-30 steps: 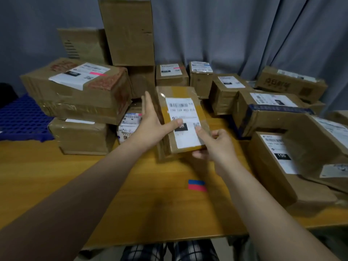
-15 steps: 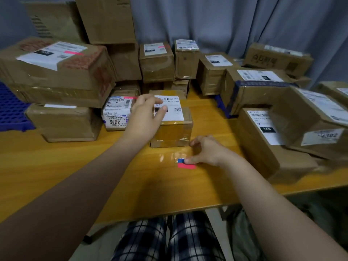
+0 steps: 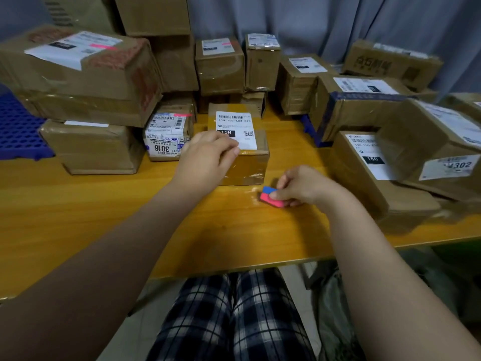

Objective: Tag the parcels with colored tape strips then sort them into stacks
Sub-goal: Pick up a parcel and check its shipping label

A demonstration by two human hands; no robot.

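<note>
The parcel (image 3: 250, 162), held up in both hands a second ago, now stands on the worktop (image 3: 104, 217) near its middle, label up. The right grip (image 3: 302, 185) has left it and now pinches the pink-and-blue tape strips (image 3: 268, 196), thumb and fingertips closed on their right end. Tagging looks about to begin. The left grip (image 3: 205, 157) sits curled at the parcel's near-left top edge; I cannot tell whether it clasps it. The strips lie just in front of the parcel's near-right corner.
</note>
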